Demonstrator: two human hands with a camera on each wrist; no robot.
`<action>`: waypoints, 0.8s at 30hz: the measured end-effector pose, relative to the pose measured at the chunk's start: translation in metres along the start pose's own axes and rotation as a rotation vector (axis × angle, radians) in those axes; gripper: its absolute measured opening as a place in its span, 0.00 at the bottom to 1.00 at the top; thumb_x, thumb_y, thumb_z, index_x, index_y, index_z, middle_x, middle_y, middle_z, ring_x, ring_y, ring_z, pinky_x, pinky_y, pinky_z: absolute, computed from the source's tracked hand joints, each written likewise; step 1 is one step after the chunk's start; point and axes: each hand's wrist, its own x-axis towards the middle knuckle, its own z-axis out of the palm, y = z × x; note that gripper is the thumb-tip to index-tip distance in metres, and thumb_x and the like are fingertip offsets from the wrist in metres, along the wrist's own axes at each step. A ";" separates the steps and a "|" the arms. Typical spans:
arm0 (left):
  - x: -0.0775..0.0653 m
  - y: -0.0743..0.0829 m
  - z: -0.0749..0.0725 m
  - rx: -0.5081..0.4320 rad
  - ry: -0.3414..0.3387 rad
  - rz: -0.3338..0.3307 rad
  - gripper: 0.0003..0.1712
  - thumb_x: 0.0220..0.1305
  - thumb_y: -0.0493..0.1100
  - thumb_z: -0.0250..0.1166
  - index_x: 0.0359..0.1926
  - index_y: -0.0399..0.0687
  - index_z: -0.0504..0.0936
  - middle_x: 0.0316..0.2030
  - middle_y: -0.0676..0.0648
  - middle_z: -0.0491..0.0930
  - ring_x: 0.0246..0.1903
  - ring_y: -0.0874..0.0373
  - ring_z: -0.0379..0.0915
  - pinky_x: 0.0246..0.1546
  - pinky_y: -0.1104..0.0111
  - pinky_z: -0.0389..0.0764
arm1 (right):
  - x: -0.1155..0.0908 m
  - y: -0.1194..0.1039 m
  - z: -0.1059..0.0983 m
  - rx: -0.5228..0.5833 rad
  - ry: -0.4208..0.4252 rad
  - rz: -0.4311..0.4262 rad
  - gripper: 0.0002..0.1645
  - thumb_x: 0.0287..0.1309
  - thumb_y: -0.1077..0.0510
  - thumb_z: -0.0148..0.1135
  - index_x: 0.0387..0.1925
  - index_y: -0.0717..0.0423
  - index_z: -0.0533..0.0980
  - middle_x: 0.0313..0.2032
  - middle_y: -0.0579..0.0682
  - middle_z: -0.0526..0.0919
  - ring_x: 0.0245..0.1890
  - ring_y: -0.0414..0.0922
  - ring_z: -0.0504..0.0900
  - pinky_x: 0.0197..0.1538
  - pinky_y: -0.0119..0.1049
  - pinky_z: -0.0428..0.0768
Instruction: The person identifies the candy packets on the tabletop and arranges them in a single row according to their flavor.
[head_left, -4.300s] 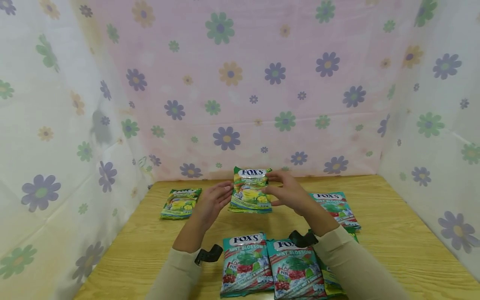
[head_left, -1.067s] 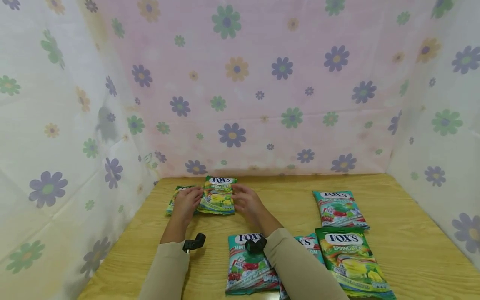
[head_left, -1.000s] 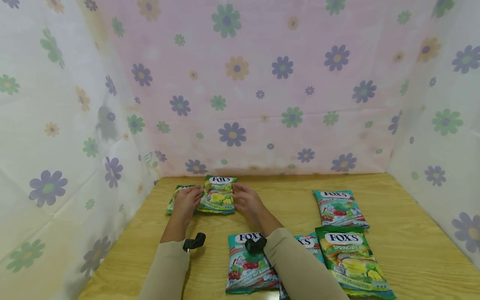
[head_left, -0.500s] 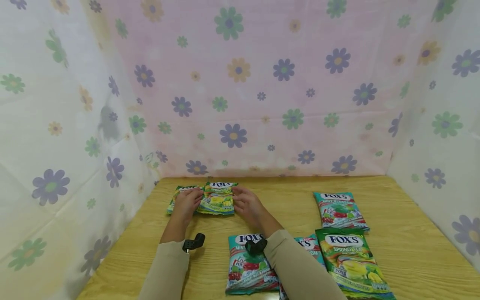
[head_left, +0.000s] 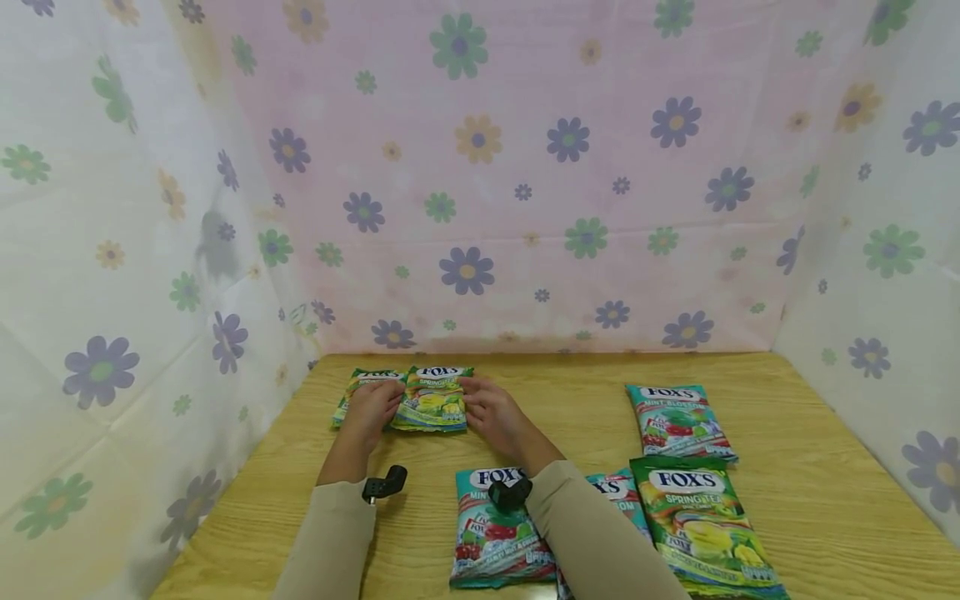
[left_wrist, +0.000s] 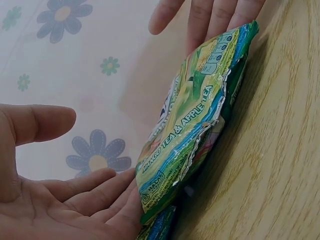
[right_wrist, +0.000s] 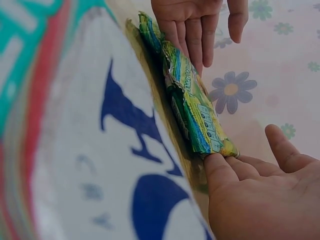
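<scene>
Shifted from mid-frame to left of centre since the frame 4.3 s ago, the tea pack [head_left: 432,404] now lies low over the table [head_left: 420,458], close beside the left pack [head_left: 363,377]. Both hands stand wide with straight fingers, thumbs held off: the left hand [head_left: 371,408] touches its left edge, the right hand [head_left: 495,414] its right edge, and neither grips it. In the left wrist view the tea pack looks slightly tilted; whether its whole underside rests on the wood, or its corner overlaps the left pack, I cannot tell.

To do this placing well, I would press evenly and lightly from both sides, letting the fingertips guide rather than squeeze, so the soft wrapper does not buckle. Level the tilt first, then square the top edge with its neighbour's. The left hand covers part of the left pack, so it should leave straight up, without dragging either one. Keep the right sleeve [head_left: 600,533] clear of the mint pack [head_left: 495,546] at bottom centre.
</scene>
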 end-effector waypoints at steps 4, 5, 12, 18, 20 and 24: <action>0.001 -0.001 -0.002 0.023 -0.006 -0.006 0.34 0.81 0.46 0.50 0.76 0.25 0.58 0.77 0.29 0.58 0.77 0.38 0.55 0.78 0.51 0.61 | -0.001 0.000 0.000 0.003 -0.016 0.012 0.37 0.77 0.60 0.43 0.82 0.61 0.49 0.83 0.59 0.42 0.83 0.58 0.40 0.83 0.56 0.44; 0.001 -0.001 -0.002 0.027 -0.008 -0.006 0.34 0.81 0.46 0.50 0.76 0.26 0.59 0.77 0.29 0.58 0.77 0.38 0.55 0.78 0.52 0.62 | -0.001 -0.001 0.001 0.003 -0.019 0.015 0.38 0.77 0.59 0.43 0.82 0.61 0.49 0.83 0.59 0.42 0.83 0.58 0.40 0.83 0.56 0.44; 0.002 0.000 -0.003 0.058 -0.029 -0.020 0.37 0.83 0.52 0.46 0.79 0.31 0.54 0.77 0.31 0.59 0.78 0.38 0.55 0.78 0.51 0.61 | -0.002 -0.002 0.001 -0.011 -0.024 0.033 0.39 0.76 0.57 0.47 0.82 0.61 0.50 0.83 0.57 0.41 0.83 0.58 0.37 0.83 0.56 0.42; -0.002 0.004 -0.004 0.082 -0.047 -0.042 0.42 0.83 0.58 0.45 0.81 0.33 0.48 0.77 0.30 0.58 0.78 0.37 0.54 0.78 0.49 0.60 | -0.002 -0.001 0.001 -0.020 -0.045 0.051 0.40 0.76 0.56 0.47 0.82 0.61 0.49 0.83 0.58 0.39 0.83 0.58 0.36 0.83 0.55 0.42; -0.004 0.005 -0.005 0.085 -0.054 -0.046 0.41 0.84 0.57 0.44 0.82 0.34 0.47 0.77 0.29 0.57 0.78 0.37 0.54 0.78 0.48 0.60 | -0.002 -0.001 0.001 -0.023 -0.054 0.057 0.40 0.76 0.56 0.47 0.82 0.61 0.48 0.83 0.58 0.38 0.83 0.58 0.35 0.83 0.55 0.42; -0.005 0.006 -0.006 0.086 -0.060 -0.053 0.41 0.84 0.56 0.44 0.82 0.34 0.46 0.77 0.29 0.57 0.78 0.36 0.53 0.78 0.48 0.59 | -0.002 -0.001 0.002 -0.027 -0.056 0.063 0.40 0.76 0.55 0.46 0.82 0.60 0.48 0.83 0.57 0.39 0.83 0.57 0.35 0.83 0.55 0.42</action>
